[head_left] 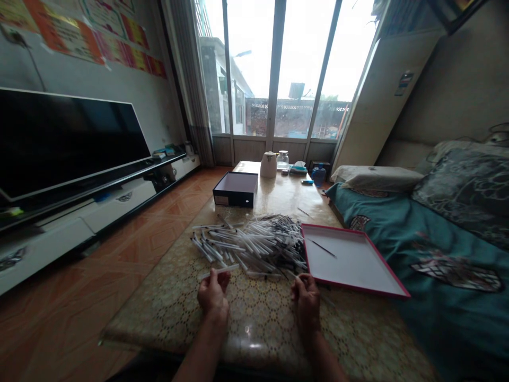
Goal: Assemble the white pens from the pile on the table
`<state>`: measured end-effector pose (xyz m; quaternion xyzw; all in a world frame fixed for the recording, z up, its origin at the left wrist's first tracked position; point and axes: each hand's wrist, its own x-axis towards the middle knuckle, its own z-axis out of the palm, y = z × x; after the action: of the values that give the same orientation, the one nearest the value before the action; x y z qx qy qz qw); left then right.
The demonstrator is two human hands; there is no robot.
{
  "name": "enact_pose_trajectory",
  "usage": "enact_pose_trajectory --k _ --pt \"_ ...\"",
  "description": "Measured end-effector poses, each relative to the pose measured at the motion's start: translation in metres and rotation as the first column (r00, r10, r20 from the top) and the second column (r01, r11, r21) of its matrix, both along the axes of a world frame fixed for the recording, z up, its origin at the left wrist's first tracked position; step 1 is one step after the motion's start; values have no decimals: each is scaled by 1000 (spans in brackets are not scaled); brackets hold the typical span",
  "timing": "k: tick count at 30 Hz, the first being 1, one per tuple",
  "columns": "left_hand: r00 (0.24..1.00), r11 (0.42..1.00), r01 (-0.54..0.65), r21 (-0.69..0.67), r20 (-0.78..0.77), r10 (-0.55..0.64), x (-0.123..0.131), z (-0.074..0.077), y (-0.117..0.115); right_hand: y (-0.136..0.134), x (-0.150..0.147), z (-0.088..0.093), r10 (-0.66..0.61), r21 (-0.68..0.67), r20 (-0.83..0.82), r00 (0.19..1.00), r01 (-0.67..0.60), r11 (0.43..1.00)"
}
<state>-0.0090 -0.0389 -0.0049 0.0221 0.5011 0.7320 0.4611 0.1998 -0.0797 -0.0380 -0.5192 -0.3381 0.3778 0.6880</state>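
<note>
A clear whitish pen barrel [226, 269] is pinched between the thumb and fingers of my left hand [213, 293], in front of the pile's left side. My right hand [307, 294] is closed at the pile's right front, close to the lid's near corner; its fingers hide whatever they hold. Just beyond both hands spreads a loose pile of white pen barrels [254, 241], many with dark tips, with dark thin pieces mixed in on the right. One thin dark pen refill [324, 249] lies inside the shallow red-edged box lid [358, 265].
An open dark box [234, 199] stands behind the pile on the patterned table [159, 307]. Farther back are a kettle [269, 165], a glass jar [282, 159] and a tissue pack [298, 168]. A sofa [401, 233] borders the right side.
</note>
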Motion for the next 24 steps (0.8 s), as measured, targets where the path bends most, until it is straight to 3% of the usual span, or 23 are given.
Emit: enact_pose_trajectory --k 2,5,9,14,17,19,20,22,24 --pt "997 998 65 -9 -31 -65 4 -3 1 7 2 1 -71 -10 -32 997 70 997" --pt "960 962 271 16 -73 -269 28 -7 0 21 2 11 -120 -12 16 993 120 993" --pt "869 871 491 -8 -72 -490 61 -6 -4 36 2 26 -39 -73 199 979 55 996" --pt "868 890 452 -51 -206 -452 62 -13 -15 24 7 15 -38 -67 550 834 90 994" --pt "802 885 459 -82 -391 -452 48 -19 -23 10 5 1 -47 -56 648 760 110 992" --pt "678 874 473 -108 -588 -440 36 -20 -25 5 4 -4 -45 -42 666 745 98 994" --pt "579 874 470 -126 -703 -413 30 -19 -25 3 3 -5 -48 -33 662 748 94 995" --pt "310 884 438 -164 -895 -319 15 -16 -21 3 3 -5 -54 -22 643 764 89 996" --pt "19 899 386 -209 -972 -234 1 -13 -14 4 3 -3 -57 -21 628 776 90 996"
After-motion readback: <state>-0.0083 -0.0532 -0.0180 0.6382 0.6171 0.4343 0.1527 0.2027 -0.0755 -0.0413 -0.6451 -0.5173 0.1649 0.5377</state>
